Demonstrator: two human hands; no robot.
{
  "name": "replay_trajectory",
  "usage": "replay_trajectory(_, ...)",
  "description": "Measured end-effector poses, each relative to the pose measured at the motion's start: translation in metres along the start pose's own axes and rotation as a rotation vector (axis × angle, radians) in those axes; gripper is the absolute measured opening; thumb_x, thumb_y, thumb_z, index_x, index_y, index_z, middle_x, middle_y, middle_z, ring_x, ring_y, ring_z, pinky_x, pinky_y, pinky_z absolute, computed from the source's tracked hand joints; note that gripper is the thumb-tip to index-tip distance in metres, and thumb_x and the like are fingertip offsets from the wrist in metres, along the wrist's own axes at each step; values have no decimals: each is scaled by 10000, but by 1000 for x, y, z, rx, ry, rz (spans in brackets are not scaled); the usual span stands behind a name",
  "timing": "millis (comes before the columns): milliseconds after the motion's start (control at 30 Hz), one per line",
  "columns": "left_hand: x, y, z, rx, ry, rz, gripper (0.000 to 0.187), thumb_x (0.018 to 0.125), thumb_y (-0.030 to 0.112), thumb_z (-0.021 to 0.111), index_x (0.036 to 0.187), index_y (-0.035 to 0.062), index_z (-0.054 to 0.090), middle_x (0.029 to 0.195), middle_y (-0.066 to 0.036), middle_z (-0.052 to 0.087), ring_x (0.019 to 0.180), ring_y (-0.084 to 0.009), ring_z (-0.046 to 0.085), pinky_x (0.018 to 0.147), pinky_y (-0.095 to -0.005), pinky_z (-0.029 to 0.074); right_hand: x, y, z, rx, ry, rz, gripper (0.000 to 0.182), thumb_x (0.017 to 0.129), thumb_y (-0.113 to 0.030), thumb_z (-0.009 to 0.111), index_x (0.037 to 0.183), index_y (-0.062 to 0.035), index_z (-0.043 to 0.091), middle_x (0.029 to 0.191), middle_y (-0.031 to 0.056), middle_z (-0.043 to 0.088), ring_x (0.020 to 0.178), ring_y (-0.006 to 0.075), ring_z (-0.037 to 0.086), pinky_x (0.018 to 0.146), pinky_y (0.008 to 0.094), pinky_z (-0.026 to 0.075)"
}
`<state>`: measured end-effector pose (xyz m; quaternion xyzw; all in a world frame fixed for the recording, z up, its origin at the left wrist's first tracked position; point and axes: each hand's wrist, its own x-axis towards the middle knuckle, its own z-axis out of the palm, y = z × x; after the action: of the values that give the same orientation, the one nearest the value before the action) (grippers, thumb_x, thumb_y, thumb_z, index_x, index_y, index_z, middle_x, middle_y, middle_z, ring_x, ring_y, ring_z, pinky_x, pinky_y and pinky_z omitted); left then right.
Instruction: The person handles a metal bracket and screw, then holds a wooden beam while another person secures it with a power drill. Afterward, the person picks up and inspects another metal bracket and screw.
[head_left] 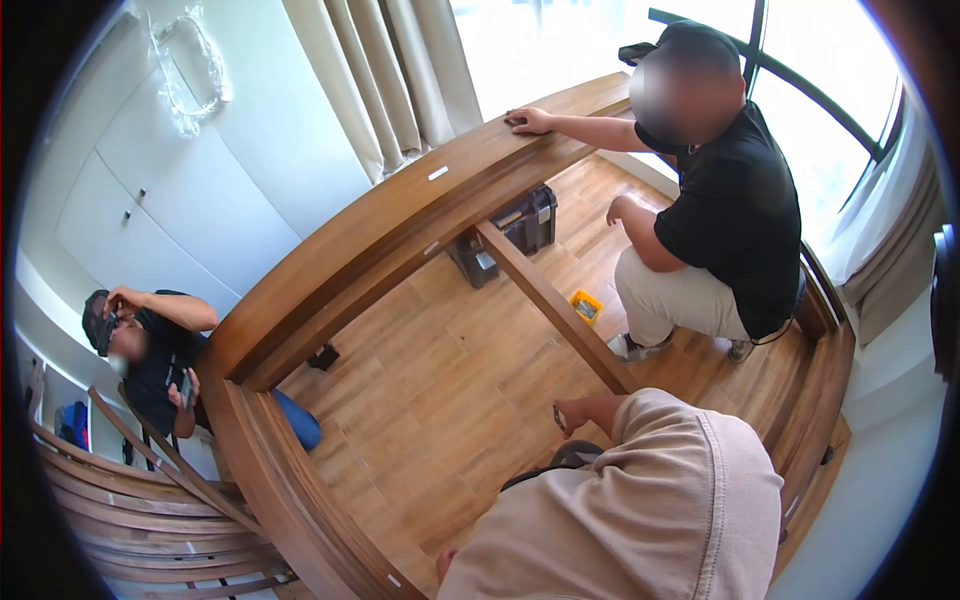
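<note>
Neither my left hand nor my right hand shows in view. Below me lies a large brown wooden frame with a lengthwise crossbar. At the bottom, a person in a beige top bends over inside it, a watch on one wrist; this person's other hand is mostly hidden. At the upper right a person in a black shirt crouches, one hand resting on the frame's top rail. On the left another person in black holds a phone beside the frame's corner.
A black toolbox and a yellow tray of small parts are on the wooden floor. Curved wooden slats are stacked at the lower left. White cabinets, beige curtains and a window stand beyond.
</note>
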<state>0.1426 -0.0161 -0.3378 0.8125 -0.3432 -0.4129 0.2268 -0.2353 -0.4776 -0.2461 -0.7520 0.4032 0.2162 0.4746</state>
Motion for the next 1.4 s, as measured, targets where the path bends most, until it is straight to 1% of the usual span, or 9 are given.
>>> replay_trajectory(67, 5, -12, 7, -55, 6, -75, 302, 821, 280, 619, 955, 11, 649, 886, -141, 663, 804, -219, 633, 719, -323, 481, 2, -2, 2, -18, 4, -15, 1051, 527, -304, 858, 1317, 21, 247, 1176, 269, 500, 1103, 363, 502, 911, 390, 405)
replay_trajectory(133, 13, 2, 6, -38, 110, 656, 322, 829, 294, 617, 967, 3, 642, 882, -144, 662, 802, -224, 633, 718, -327, 477, 3, -3, 4, -9, 40, -20, 1016, 511, -273, 871, 1302, -3, 294, 1113, 235, 547, 988, 352, 565, 801, 404, 461)
replay_trajectory(233, 1, 35, 3, 37, -34, -21, 348, 841, 313, 611, 981, -5, 631, 877, -133, 663, 782, -221, 626, 715, -324, 471, 4, -3, 6, -60, 78, -48, 985, 498, -303, 872, 1274, -4, 343, 1089, 222, 563, 976, 342, 574, 796, 405, 462)
replay_trajectory(433, -1, 69, -2, -198, -93, -26, 361, 858, 327, 593, 988, -8, 624, 852, -90, 661, 754, -163, 604, 692, -296, 463, -8, -14, -7, -89, -94, 98, 1007, 495, -405, 844, 1263, 29, 358, 1130, 248, 536, 979, 332, 576, 770, 373, 482)
replay_trajectory(467, -3, -13, 8, -198, -91, -27, 361, 858, 327, 593, 988, -8, 624, 852, -90, 661, 754, -163, 604, 692, -296, 463, -7, -14, -6, -90, -95, 96, 1007, 495, -405, 844, 1263, 29, 358, 1130, 248, 536, 979, 332, 576, 770, 373, 482)
replay_trajectory(567, 29, -10, 27, -358, -84, 371, 381, 850, 340, 604, 987, -15, 623, 833, -76, 654, 751, -134, 590, 684, -286, 464, -2, -7, -2, -93, -115, 113, 984, 496, -397, 844, 1249, 21, 368, 1045, 227, 577, 854, 311, 612, 656, 369, 506)
replay_trajectory(633, 4, 41, 15, -247, 37, -153, 368, 829, 320, 626, 968, -21, 627, 805, -92, 644, 748, -140, 588, 696, -287, 469, -3, -6, 0, -65, -101, 114, 970, 497, -392, 844, 1243, 12, 373, 968, 207, 602, 784, 299, 620, 606, 377, 504)
replay_trajectory(1267, -21, 9, 9, -205, 41, -83, 350, 818, 298, 629, 954, -24, 628, 800, -112, 646, 757, -162, 604, 707, -294, 476, -5, -20, -7, -99, -46, 25, 1058, 496, -407, 845, 1306, 20, 313, 1071, 247, 566, 872, 324, 610, 673, 378, 505)
replay_trajectory(1400, -31, 2, 8, -201, 60, -82, 346, 815, 293, 630, 951, -24, 628, 799, -117, 646, 759, -167, 608, 709, -296, 478, -12, -28, -6, -63, -13, 63, 814, 469, -358, 858, 1101, -5, 484, 900, 183, 624, 789, 301, 621, 662, 381, 495)
